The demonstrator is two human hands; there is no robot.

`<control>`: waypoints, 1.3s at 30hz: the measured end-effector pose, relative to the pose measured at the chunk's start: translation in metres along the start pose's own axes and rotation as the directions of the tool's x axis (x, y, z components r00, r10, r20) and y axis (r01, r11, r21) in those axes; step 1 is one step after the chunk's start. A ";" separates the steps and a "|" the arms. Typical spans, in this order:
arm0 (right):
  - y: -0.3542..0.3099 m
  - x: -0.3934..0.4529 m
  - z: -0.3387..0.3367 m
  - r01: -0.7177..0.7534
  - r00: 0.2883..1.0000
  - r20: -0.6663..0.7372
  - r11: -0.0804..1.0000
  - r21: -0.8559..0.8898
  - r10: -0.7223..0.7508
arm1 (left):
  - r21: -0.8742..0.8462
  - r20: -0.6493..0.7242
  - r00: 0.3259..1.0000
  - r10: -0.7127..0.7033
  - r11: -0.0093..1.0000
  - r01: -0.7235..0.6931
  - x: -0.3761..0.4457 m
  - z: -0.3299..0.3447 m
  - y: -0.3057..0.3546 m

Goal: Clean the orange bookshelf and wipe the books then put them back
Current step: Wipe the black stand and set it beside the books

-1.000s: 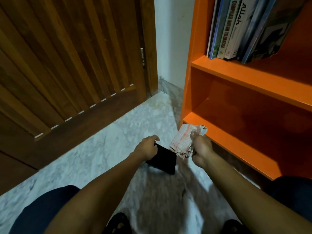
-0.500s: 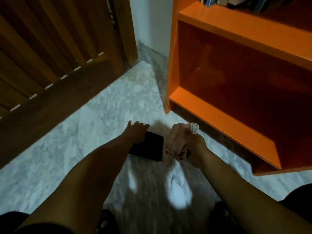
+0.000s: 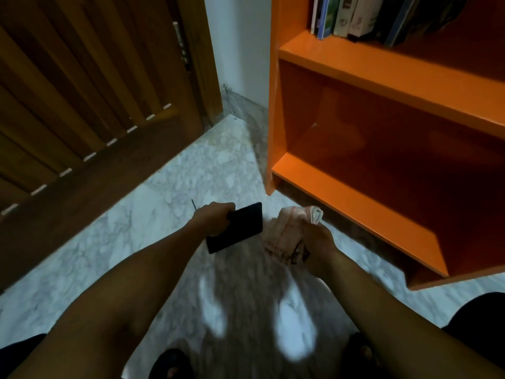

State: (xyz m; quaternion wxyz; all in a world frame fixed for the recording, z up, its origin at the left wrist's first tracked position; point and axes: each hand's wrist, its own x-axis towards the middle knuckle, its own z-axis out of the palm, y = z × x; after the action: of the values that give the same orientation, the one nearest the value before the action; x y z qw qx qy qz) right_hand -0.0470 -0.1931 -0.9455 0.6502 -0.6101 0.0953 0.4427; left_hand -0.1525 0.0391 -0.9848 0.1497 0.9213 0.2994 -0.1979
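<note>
— Hands first: what was held by each?

— By the left hand (image 3: 214,218) a thin black book (image 3: 235,227) was gripped at its edge, fingers curled round it, low over the floor. By the right hand (image 3: 314,240) a bunched pink-striped cloth (image 3: 284,236) was clutched just beside the book, touching it or nearly so; which could not be told through the blur.

— And the surroundings, from the largest thing down?

— The orange bookshelf (image 3: 369,67) was seen at the right, standing on a marble floor (image 3: 175,192) beside a dark wooden door (image 3: 82,91). Its lowest compartment (image 3: 382,149) was found bare, with a glossy surface. On the shelf above, a row of books (image 3: 355,15) was seen upright, the right-hand ones leaning.

— How far along was the task judged to be?

— The bottom compartment appeared to have been emptied, and perhaps wiped, though that could not be confirmed. The black book was judged to be in the wiping step. Its return to the shelf was not yet done, and whether the upper row had been cleaned could not be told.
</note>
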 end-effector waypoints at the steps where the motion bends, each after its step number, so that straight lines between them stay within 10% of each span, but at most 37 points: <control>1: 0.000 -0.004 0.000 0.014 1.000 0.012 1.000 0.013 -0.014 | -0.117 -0.045 0.999 -0.026 0.993 0.020 -0.009 -0.008 -0.003; 7: -0.019 -0.030 0.021 0.126 0.991 -0.042 0.991 -0.050 -0.128 | -0.842 -0.158 0.976 -0.150 0.537 -0.054 -0.090 -0.066 0.000; 12: -0.051 -0.074 0.057 0.510 0.860 0.039 0.853 -0.113 -0.509 | -0.958 -0.188 0.968 -0.166 0.247 -0.143 -0.156 -0.096 0.022; 17: -0.074 -0.096 0.094 0.813 0.512 0.251 0.369 -0.449 -0.822 | -0.962 -0.253 0.955 -0.154 0.145 -0.231 -0.191 -0.102 0.049; 23: -0.062 -0.121 0.119 0.852 0.343 0.632 -0.053 -0.521 -0.695 | -0.937 -0.347 0.916 -0.202 0.048 -0.345 -0.200 -0.109 0.069; 35: -0.028 -0.125 0.044 0.895 0.288 0.824 -0.169 -0.413 -0.487 | -0.896 -0.247 0.869 -0.429 -0.241 -0.374 -0.193 -0.124 0.054; 39: -0.023 -0.121 0.031 0.875 0.468 0.580 0.257 -0.411 -0.667 | -0.858 -0.129 0.878 -0.460 -0.392 -0.332 -0.191 -0.129 0.051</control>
State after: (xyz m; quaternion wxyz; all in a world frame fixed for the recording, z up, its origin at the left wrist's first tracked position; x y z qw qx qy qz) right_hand -0.1156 -0.2184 -0.8412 0.5223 -0.6896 -0.4800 0.1460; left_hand -0.2282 -0.0438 -0.7771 0.7567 0.3614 0.4088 0.3603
